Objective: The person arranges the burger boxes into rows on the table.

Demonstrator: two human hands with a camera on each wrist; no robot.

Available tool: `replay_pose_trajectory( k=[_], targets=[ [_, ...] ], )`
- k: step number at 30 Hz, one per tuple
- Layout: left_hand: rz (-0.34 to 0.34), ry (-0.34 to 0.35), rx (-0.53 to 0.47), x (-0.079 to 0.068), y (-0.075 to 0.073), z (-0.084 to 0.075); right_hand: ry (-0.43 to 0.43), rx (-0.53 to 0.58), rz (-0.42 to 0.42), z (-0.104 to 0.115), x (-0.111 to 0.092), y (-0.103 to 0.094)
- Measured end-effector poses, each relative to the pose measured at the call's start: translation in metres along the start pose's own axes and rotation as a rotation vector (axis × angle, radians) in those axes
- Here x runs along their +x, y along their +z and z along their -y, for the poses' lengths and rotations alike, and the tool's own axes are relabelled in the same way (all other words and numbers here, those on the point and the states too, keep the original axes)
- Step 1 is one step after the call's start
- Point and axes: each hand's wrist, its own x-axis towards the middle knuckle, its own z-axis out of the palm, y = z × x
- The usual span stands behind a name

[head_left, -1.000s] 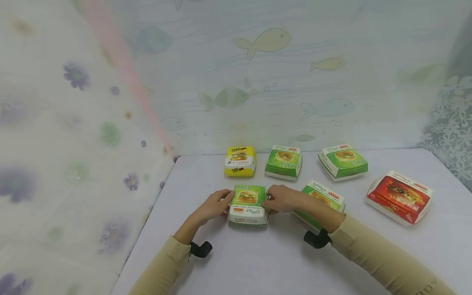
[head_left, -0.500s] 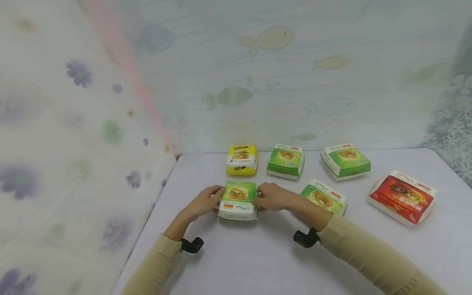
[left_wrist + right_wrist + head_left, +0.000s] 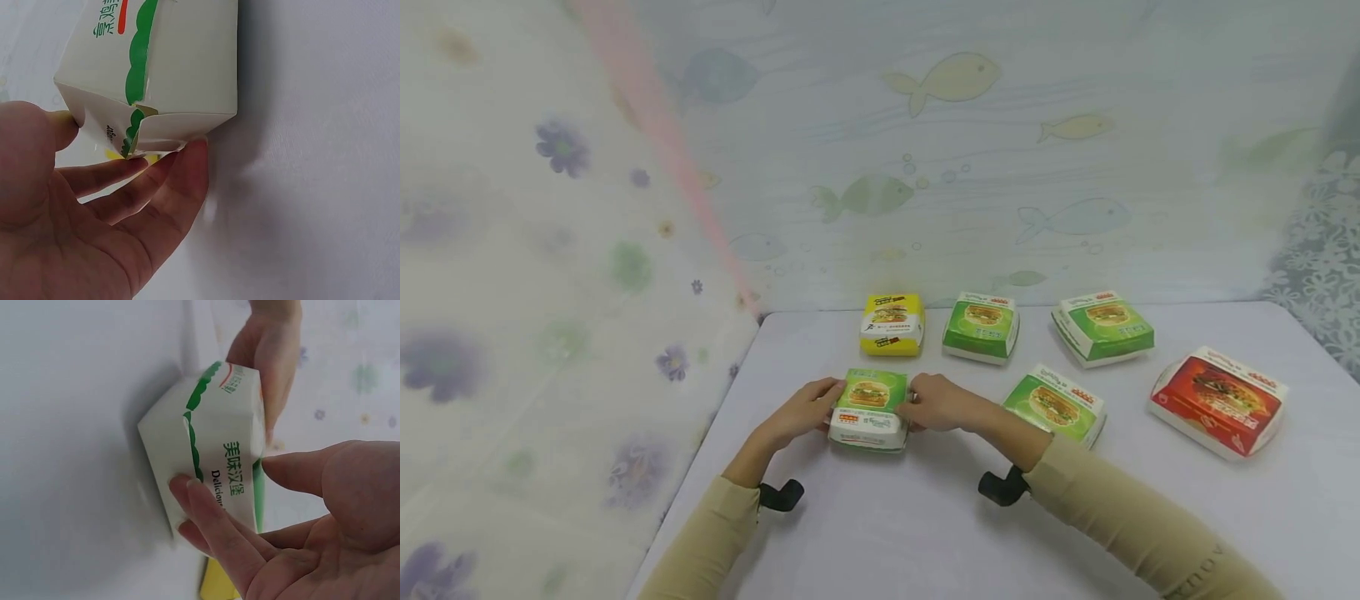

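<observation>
A green-and-white cardboard burger box (image 3: 871,427) with a burger picture on its lid is between my two hands over the left part of the table. My left hand (image 3: 799,411) grips its left side, thumb at the lid edge and fingertips along the side, as the left wrist view shows. From the other side my right hand (image 3: 946,403) holds it, the thumb (image 3: 294,472) at the top edge and the fingers spread against the side wall. In the left wrist view the box's white lower half (image 3: 194,62) appears close over the white cloth. Its far side is hidden.
Behind stand a yellow burger box (image 3: 892,325) and two green ones, one in the middle (image 3: 981,327) and one farther right (image 3: 1103,327). Another green box (image 3: 1054,402) lies beyond my right forearm. A red box (image 3: 1219,402) sits at the right of the white table (image 3: 887,533).
Both hands have carried the held burger box leftward, bringing it forward of the yellow box. More of the green box by my right forearm now shows. The other boxes keep their places.
</observation>
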Motion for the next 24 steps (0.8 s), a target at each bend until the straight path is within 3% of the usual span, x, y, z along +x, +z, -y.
replay_pose_trajectory(
  k=[13, 19, 24],
  targets=[
    [0.022, -0.015, -0.002, 0.000, -0.002, 0.004, 0.006, -0.070, -0.025, -0.002, 0.000, 0.004],
    [-0.035, -0.005, 0.118, -0.009, -0.005, -0.008, -0.005, -0.103, -0.037, -0.001, -0.011, -0.003],
    [-0.101, 0.053, 0.237, -0.017, -0.006, -0.029, -0.033, -0.137, -0.040, 0.001, -0.024, -0.014]
  ],
)
